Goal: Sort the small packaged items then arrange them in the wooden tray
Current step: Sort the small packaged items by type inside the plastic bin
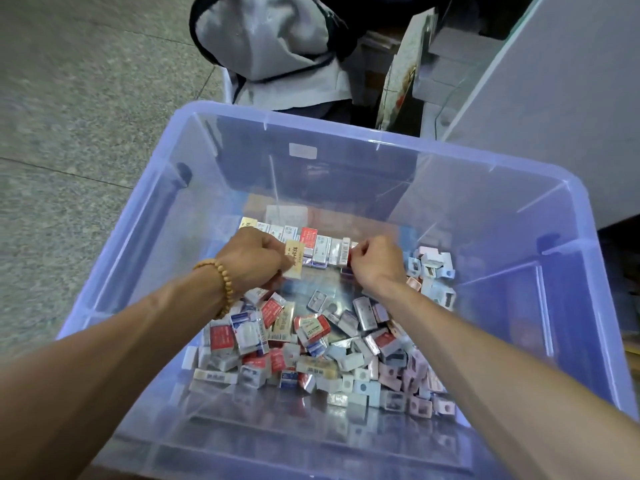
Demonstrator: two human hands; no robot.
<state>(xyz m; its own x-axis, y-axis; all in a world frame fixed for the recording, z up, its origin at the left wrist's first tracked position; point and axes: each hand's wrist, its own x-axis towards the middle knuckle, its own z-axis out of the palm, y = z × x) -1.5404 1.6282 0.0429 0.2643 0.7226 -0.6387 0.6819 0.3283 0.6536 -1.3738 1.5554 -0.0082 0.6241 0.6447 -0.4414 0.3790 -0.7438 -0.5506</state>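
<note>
Head: left hand [254, 256] grip on packet [293, 259]

There is a single view, from a wide-angle camera worn on the person's head, looking forward and steeply down. It sits close above a translucent blue bin [346, 133], whose rim fills most of the frame and bows outward from lens distortion. Both forearms enter from the bottom corners and reach away from the lens. Speckled floor [69, 133] shows at the upper left, beyond the bin.
</note>
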